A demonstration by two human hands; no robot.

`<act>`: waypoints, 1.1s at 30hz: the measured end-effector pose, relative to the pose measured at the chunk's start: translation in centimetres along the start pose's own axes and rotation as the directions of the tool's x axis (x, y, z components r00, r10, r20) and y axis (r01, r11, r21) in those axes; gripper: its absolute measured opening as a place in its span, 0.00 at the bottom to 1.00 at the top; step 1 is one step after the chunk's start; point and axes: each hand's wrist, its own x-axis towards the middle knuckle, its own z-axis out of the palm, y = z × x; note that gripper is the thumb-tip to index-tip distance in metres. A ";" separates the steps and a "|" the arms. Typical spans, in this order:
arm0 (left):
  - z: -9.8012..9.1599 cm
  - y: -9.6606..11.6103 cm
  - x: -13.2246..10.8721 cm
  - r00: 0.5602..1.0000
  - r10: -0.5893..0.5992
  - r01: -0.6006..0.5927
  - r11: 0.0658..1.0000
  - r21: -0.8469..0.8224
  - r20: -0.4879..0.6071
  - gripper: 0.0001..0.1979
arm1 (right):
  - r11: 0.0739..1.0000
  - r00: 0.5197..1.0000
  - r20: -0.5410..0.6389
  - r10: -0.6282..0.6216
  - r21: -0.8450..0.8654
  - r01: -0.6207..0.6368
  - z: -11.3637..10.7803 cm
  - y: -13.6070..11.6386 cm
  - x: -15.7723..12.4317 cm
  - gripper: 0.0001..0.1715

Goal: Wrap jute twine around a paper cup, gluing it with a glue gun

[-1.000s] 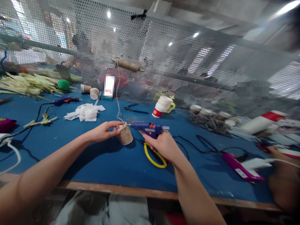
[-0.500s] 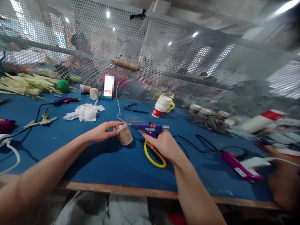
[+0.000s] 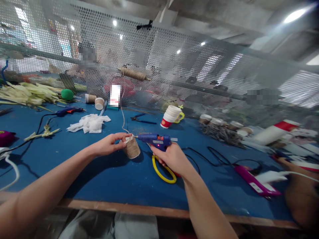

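Observation:
A paper cup wrapped in twine [image 3: 132, 148] is tilted above the blue tabletop, and my left hand [image 3: 109, 144] grips it at its rim. From the cup a strand of twine [image 3: 123, 116] runs up to a twine roll [image 3: 133, 74] by the perforated screen. My right hand [image 3: 171, 156] is closed around a blue hot glue gun [image 3: 155, 140] with a small red light lit. The gun's nozzle points left and meets or nearly meets the cup's rim. Yellow-handled scissors [image 3: 164, 177] lie partly hidden under my right hand.
Stacked paper cups [image 3: 170, 116], pliers [image 3: 143, 120] and white crumpled cloth [image 3: 91, 123] lie beyond my hands. Another glue gun [image 3: 69, 111] rests at the left. A purple power strip [image 3: 256, 182] and black cable are at the right, near another person's arm [image 3: 301, 189].
The view has tilted slightly, so the scene sits a little lower. Both hands keep their hold on the cup and the glue gun, with little other visible movement.

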 end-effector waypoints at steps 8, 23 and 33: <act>0.0 -0.2 0.0 1.000 0.011 -0.011 1.000 0.003 0.006 0.11 | 1.000 1.000 -0.012 0.013 -0.005 -0.013 0.0 -0.4 -0.3 0.19; 0.1 -0.3 0.0 1.000 0.015 -0.015 1.000 -0.001 0.012 0.12 | 0.999 0.999 0.030 0.031 0.031 -0.032 0.1 -0.4 -0.4 0.14; -0.1 -0.8 0.0 1.000 0.019 -0.019 1.000 0.004 0.022 0.11 | 0.996 0.999 0.027 0.037 0.082 -0.039 0.0 0.0 -0.2 0.14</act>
